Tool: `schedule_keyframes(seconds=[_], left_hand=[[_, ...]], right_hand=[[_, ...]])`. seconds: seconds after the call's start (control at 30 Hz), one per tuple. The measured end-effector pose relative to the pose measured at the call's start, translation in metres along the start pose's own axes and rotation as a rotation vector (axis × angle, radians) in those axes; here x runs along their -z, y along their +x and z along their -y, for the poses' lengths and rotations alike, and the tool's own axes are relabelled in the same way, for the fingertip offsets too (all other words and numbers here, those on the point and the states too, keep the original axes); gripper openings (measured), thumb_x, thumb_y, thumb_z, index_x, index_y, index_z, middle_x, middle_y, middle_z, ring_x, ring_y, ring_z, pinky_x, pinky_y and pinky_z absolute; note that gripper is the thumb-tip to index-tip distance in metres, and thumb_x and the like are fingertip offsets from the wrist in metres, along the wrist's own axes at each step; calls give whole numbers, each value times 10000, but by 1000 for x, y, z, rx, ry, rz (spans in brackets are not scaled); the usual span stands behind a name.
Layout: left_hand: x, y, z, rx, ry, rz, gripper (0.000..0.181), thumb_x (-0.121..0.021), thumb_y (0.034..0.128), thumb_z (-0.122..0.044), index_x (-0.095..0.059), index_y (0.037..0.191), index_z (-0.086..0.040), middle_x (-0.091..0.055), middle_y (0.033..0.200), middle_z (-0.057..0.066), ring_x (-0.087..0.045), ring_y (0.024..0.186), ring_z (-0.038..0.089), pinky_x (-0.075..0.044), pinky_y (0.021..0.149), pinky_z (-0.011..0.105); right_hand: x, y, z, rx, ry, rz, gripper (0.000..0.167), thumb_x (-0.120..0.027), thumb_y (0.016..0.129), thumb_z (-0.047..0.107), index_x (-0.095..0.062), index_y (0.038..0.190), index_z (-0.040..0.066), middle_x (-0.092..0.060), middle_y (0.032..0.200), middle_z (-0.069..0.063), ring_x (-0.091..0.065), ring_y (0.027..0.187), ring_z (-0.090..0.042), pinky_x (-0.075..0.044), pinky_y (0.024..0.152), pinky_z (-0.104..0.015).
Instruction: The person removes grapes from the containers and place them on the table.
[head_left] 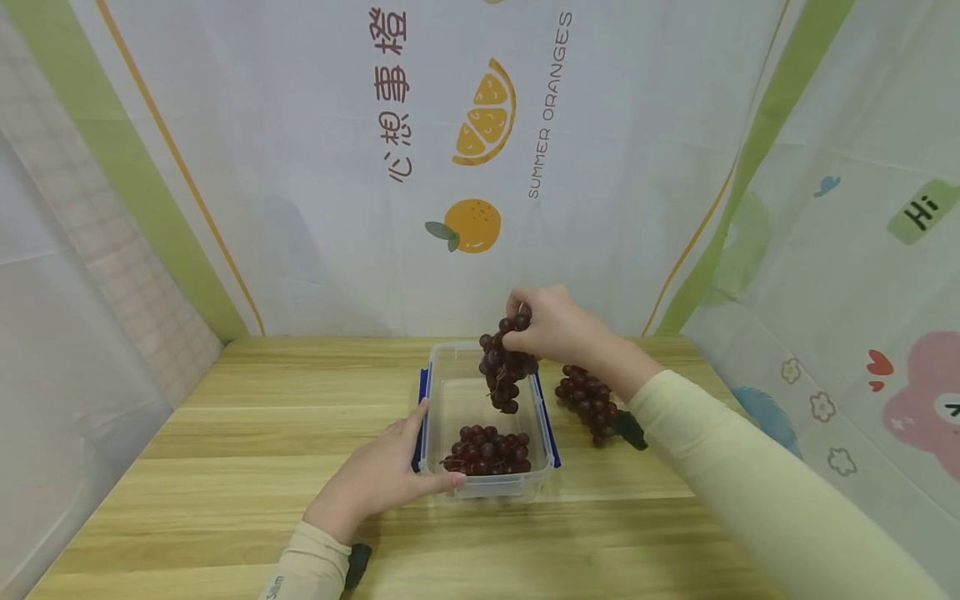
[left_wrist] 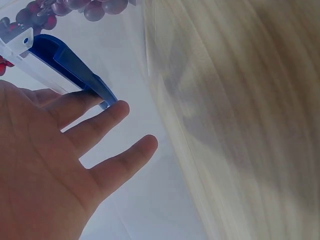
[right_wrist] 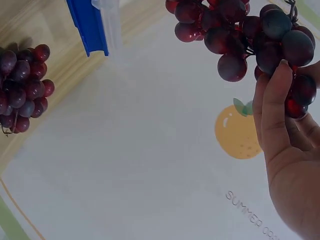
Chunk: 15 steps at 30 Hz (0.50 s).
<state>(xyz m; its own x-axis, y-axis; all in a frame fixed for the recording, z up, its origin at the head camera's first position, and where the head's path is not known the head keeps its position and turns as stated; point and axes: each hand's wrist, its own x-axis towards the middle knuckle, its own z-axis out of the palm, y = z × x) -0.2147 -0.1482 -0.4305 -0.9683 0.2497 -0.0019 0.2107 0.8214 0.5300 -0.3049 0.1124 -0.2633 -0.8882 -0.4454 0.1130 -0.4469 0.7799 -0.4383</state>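
Note:
A clear plastic container (head_left: 442,392) with blue side latches stands on the wooden table, one grape bunch (head_left: 487,451) lying in its near end. My right hand (head_left: 562,329) pinches another dark red bunch (head_left: 501,367) above the container's far right part; the right wrist view shows the fingers (right_wrist: 277,100) against those held grapes (right_wrist: 270,40). At the container's near left corner, my left hand (head_left: 382,471) rests with its thumb on the front rim. The left wrist view has this hand (left_wrist: 50,145) with spread, nearly straight fingers touching a blue latch (left_wrist: 70,62).
Right of the container, a further grape bunch (head_left: 588,403) lies on the table (head_left: 300,417), partly behind the right forearm; it shows in the right wrist view as well (right_wrist: 24,87). A printed cloth (head_left: 337,250) hangs along the table's back edge, with cloth on both sides.

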Motion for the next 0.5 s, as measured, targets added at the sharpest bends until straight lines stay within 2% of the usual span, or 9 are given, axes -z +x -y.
schedule_keyframes(seconds=[0.2, 0.5], left_hand=[[0, 0, 0, -6, 13, -2, 1344, -678, 776, -895, -142, 1725, -107, -418, 1673, 249, -500, 1496, 433, -494, 1145, 630], [0, -1, -1, -10, 17, 1, 1348, -669, 778, -901, -140, 1724, -100, -412, 1674, 257, -488, 1505, 435, -491, 1147, 631]], right_hand=[[11, -6, 5, 18, -4, -11, 196, -763, 910, 171, -627, 1038, 110, -659, 824, -66, -548, 631, -150, -471, 558, -272], [25, -16, 5, 51, 20, -53, 194, -763, 905, 145, -628, 1039, 108, -672, 880, -79, -560, 658, -166, -491, 606, -299]])
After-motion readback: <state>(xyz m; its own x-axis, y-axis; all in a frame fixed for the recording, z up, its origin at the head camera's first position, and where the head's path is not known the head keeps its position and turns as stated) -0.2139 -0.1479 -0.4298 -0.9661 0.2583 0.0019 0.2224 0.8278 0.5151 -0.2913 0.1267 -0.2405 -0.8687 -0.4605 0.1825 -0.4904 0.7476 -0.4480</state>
